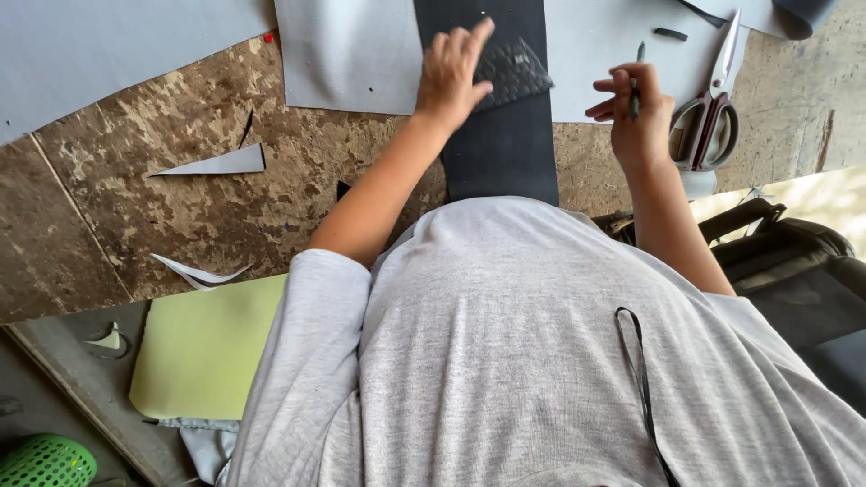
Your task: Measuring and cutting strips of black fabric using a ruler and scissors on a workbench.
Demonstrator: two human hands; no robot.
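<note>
The left hand (456, 72) lies spread, pressing a textured dark pattern piece (512, 70) onto the black strip (501, 144); the right hand (636, 113) pinches what looks like a pen (635, 86). If the pressure eases, the piece could shift and skew the tracing.

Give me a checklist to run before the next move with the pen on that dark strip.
1. Left hand pressing the textured dark piece flat on the dark strip: ok.
2. Right hand gripping the pen: ok.
3. Pen tip on the strip: not ok, it is off to the right, over the grey sheet.
4. Scissors clear of the hands: ok, lying right of the right hand.
5. Textured piece squared to the strip edges: not ok, it sits at an angle.
</note>
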